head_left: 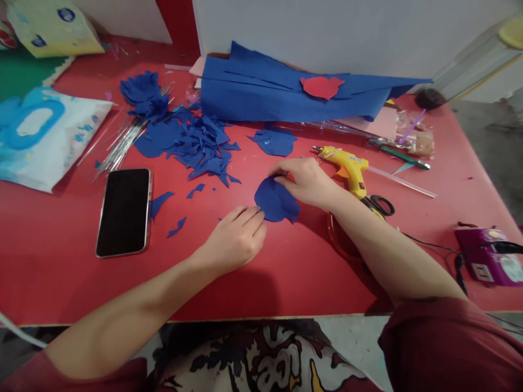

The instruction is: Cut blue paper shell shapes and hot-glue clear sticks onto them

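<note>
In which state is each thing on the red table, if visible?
Thin, rounded blue piece: right hand pinching its top, left hand at its left edge.
Black-screened rectangular phone: lying flat, screen dark.
Yellow plastic glue gun: on its side, clear stick at rear.
Large blue sheet: folded or rolled, red cutout on top.
Purple boxy device: on or off unclear.

red tbl [310, 294], blk phone [123, 212], ylw glue gun [354, 169], blue scraps [208, 144], wipes pk [61, 149]
</note>
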Available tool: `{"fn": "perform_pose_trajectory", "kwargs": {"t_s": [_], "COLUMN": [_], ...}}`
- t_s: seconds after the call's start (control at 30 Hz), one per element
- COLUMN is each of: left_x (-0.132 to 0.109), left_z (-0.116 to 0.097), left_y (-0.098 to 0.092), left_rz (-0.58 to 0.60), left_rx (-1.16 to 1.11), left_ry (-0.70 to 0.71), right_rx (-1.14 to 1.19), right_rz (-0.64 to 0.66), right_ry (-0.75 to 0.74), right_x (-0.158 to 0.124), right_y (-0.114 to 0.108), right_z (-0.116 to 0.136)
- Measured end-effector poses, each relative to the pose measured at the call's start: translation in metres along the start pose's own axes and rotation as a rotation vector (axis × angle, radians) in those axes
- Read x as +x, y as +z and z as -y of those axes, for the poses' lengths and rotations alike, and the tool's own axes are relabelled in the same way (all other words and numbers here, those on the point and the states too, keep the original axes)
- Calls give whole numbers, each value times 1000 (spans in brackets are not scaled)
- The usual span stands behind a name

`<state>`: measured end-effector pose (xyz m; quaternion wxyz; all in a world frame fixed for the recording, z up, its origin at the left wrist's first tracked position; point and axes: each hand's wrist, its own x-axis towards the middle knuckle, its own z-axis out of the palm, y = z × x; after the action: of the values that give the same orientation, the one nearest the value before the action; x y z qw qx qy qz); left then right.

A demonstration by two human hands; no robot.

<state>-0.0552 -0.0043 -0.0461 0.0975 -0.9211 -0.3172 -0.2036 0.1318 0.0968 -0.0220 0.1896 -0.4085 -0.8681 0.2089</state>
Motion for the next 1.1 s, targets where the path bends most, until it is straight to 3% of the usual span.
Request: {"fn": "perform_pose_trajectory", "kwargs": {"t_s": [1.1], "left_x": [0], "left_z": [0], "left_y": [1], "left_rz": [27], "left_rx": [3], "left_ry": [13], "right_rx": [27], "right_rz": [3], "right_ry": [-11], "right_x": [0], "right_y": [0], "right_z": [0]}}
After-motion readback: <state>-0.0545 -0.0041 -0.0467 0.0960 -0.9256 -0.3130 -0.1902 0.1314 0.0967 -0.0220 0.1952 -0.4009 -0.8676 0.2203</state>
